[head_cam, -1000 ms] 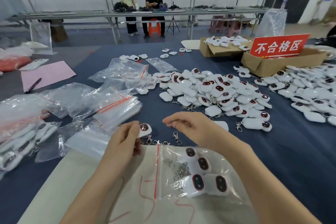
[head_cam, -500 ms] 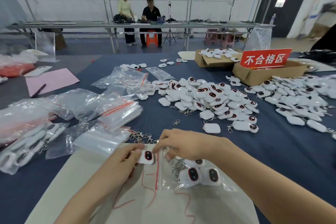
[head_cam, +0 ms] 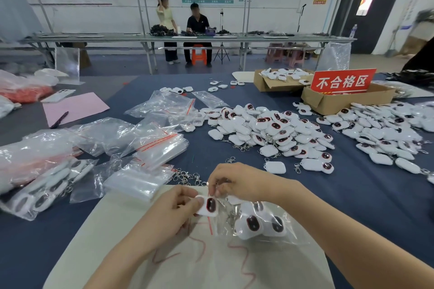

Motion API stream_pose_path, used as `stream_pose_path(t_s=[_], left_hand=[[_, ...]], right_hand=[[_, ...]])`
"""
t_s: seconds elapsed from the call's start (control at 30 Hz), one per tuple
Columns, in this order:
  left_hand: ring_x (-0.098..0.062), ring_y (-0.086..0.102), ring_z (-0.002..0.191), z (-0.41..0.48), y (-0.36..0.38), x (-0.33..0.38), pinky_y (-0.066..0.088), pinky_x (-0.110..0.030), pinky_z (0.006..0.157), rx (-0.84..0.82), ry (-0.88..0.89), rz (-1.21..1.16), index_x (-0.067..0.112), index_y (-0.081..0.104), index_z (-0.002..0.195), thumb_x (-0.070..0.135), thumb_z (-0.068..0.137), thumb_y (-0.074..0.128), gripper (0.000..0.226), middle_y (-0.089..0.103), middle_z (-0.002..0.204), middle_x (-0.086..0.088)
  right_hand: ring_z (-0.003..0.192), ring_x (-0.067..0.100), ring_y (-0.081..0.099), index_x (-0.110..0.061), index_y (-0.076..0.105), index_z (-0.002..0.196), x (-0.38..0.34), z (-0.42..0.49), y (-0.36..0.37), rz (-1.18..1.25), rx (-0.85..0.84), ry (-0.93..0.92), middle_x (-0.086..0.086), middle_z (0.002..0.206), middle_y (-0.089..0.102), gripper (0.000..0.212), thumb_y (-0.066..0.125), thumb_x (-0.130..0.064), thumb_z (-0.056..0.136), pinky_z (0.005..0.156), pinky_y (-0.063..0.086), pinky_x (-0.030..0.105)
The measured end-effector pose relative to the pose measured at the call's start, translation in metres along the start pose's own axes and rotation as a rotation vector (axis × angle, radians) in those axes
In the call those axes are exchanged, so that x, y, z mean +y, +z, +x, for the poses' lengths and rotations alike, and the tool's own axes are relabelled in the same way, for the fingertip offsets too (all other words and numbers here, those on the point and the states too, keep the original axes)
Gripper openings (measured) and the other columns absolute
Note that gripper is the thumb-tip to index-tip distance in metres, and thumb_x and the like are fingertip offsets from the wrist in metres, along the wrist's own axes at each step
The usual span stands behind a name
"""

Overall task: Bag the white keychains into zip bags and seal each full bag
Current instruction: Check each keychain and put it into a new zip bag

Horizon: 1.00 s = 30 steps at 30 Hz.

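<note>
Bright, even indoor light lay soft over everything with hardly a shadow, white glare glinted on the crumpled clear plastic zip bags (head_cam: 155, 148) at left, the dark door's small window pane (head_cam: 366, 0) blew out pale, the wide lens bowed the grey metal frame poles (head_cam: 140, 12), and the far edges blurred.

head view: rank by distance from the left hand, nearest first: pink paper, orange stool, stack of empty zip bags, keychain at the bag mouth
1. keychain: pinched in the left hand itself.
2. stack of empty zip bags: just left of it.
3. pink paper: farther back on the left.
4. orange stool: far back, centre.
</note>
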<state>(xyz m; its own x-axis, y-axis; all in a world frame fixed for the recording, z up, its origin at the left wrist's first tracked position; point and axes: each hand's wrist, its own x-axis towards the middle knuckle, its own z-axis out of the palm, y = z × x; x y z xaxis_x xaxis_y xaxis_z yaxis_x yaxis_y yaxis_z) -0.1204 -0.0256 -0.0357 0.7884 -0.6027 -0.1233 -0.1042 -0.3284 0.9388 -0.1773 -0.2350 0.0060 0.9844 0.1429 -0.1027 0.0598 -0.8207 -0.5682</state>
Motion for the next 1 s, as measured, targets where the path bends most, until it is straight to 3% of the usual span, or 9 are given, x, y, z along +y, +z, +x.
stream_pose_path(t_s=[0.1, 0.2, 0.33, 0.43, 0.53, 0.73, 0.8, 0.87, 1.0], left_hand=[[-0.01, 0.053, 0.047, -0.004, 0.015, 0.01, 0.044, -0.023, 0.045, -0.017, -0.011, -0.115, 0.005, 0.065, 0.101, 0.016, 0.093, 0.071, 0.015, 0.063, 0.062, 0.007], [-0.009, 0.055, 0.051, -0.007, 0.025, 0.018, 0.043, -0.022, 0.047, -0.013, 0.006, -0.057, 0.013, 0.068, 0.101, 0.016, 0.098, 0.066, 0.006, 0.063, 0.062, 0.009], [-0.015, 0.05, 0.054, -0.012, 0.03, 0.026, 0.039, -0.02, 0.048, -0.171, -0.006, -0.083, 0.009, 0.067, 0.094, -0.003, 0.099, 0.05, 0.022, 0.06, 0.069, -0.005], [-0.01, 0.049, 0.062, -0.013, 0.03, 0.028, 0.04, -0.025, 0.061, -0.265, 0.116, 0.158, 0.01, 0.071, 0.095, -0.003, 0.094, 0.047, 0.027, 0.058, 0.079, -0.006], [-0.004, 0.049, 0.065, -0.01, 0.025, 0.033, 0.042, -0.02, 0.064, -0.306, 0.145, 0.175, 0.041, 0.077, 0.087, 0.007, 0.075, 0.051, 0.044, 0.053, 0.093, -0.002], [-0.018, 0.028, 0.056, -0.003, 0.015, 0.027, 0.023, -0.025, 0.052, -0.495, 0.041, 0.134, 0.018, 0.074, 0.098, 0.0, 0.061, 0.034, 0.057, 0.034, 0.069, -0.018], [-0.015, 0.035, 0.051, 0.002, 0.007, 0.023, 0.027, -0.022, 0.05, -0.458, -0.021, 0.12, 0.018, 0.076, 0.1, -0.014, 0.074, 0.03, 0.063, 0.043, 0.06, -0.016], [-0.012, 0.052, 0.057, 0.009, -0.007, 0.02, 0.04, -0.021, 0.054, -0.332, -0.039, 0.079, 0.022, 0.08, 0.089, -0.023, 0.083, 0.026, 0.07, 0.066, 0.08, -0.017], [-0.011, 0.064, 0.065, 0.023, -0.034, 0.018, 0.05, -0.02, 0.06, 0.01, -0.031, -0.102, 0.011, 0.074, 0.108, -0.014, 0.098, 0.038, 0.045, 0.069, 0.093, -0.007]], right_hand=[[0.096, 0.007, 0.061, -0.025, 0.072, 0.097, -0.001, -0.002, -0.002, 0.053, 0.051, -0.003, -0.005, 0.107, 0.06, 0.02, 0.06, -0.009, 0.093, 0.081, 0.049, 0.016], [0.099, 0.007, 0.061, -0.031, 0.071, 0.091, 0.0, -0.004, -0.005, 0.076, 0.093, -0.01, -0.006, 0.108, 0.062, 0.023, 0.061, -0.01, 0.092, 0.089, 0.047, 0.022], [0.097, 0.006, 0.064, -0.033, 0.07, 0.087, 0.0, -0.009, -0.007, 0.159, 0.135, -0.004, -0.006, 0.107, 0.063, 0.028, 0.06, -0.008, 0.093, 0.067, 0.044, 0.006], [0.097, 0.004, 0.067, -0.037, 0.068, 0.083, -0.002, -0.01, -0.004, 0.201, 0.158, -0.02, -0.005, 0.107, 0.066, 0.033, 0.06, -0.007, 0.092, 0.089, 0.051, 0.023], [0.095, 0.003, 0.066, -0.037, 0.067, 0.081, -0.005, -0.011, -0.001, 0.228, 0.179, -0.033, -0.002, 0.106, 0.069, 0.034, 0.063, -0.005, 0.092, 0.099, 0.049, 0.033], [0.101, 0.007, 0.065, -0.039, 0.068, 0.083, -0.006, -0.009, 0.004, 0.257, 0.198, -0.043, -0.008, 0.108, 0.069, 0.027, 0.067, -0.014, 0.093, 0.1, 0.048, 0.033], [0.099, 0.002, 0.066, -0.045, 0.069, 0.093, -0.005, -0.011, 0.001, 0.269, 0.2, -0.049, -0.016, 0.107, 0.069, 0.025, 0.064, -0.02, 0.095, 0.09, 0.051, 0.022], [0.098, -0.004, 0.064, -0.052, 0.066, 0.105, 0.002, -0.013, -0.011, 0.317, 0.312, -0.02, -0.019, 0.11, 0.07, 0.029, 0.062, -0.024, 0.099, 0.081, 0.046, 0.008], [0.103, 0.0, 0.061, -0.042, 0.063, 0.122, 0.034, -0.017, -0.027, 0.3, 0.657, 0.173, -0.012, 0.123, 0.064, 0.027, 0.054, -0.025, 0.102, 0.086, 0.045, 0.016]])
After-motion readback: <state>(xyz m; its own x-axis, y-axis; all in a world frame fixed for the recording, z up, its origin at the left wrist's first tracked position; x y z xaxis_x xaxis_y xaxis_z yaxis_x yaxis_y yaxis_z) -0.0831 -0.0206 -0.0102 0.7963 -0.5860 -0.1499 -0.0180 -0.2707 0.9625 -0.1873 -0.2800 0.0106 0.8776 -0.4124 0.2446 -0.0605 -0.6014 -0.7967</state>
